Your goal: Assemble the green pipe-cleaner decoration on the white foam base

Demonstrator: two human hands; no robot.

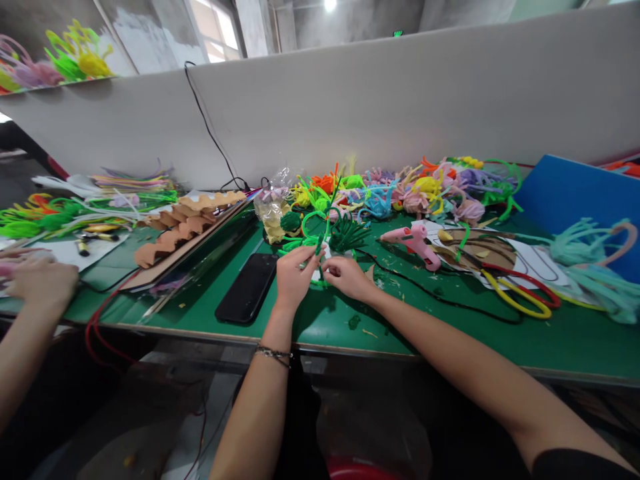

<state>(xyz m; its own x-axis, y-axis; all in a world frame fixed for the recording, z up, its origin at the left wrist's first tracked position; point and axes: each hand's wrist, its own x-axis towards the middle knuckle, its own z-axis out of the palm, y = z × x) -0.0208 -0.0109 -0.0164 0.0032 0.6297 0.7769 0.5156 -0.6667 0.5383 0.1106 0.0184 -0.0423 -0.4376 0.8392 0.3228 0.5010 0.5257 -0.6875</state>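
Close together above the green table, my left hand (pixel 296 273) and my right hand (pixel 347 277) are both closed. A dark green pipe cleaner (pixel 320 244) is pinched between the left thumb and fingers. The curled fingertips of my right hand press at the lower part of that same fuzzy piece, where the exact grip is partly hidden. Just behind lie a dark green pipe cleaner bunch (pixel 349 232) with many thin strands and a bright green pipe cleaner loop (pixel 311 223). Some bright green pieces show beneath my hands.
A black phone (pixel 247 288) lies left of my hands. To the right are a pink glue gun (pixel 415 241), its black cord and scissors (pixel 520 290) with red and yellow handles. Colourful pipe cleaner bundles (pixel 380 193) line the grey partition. A co-worker's hand (pixel 43 283) is far left.
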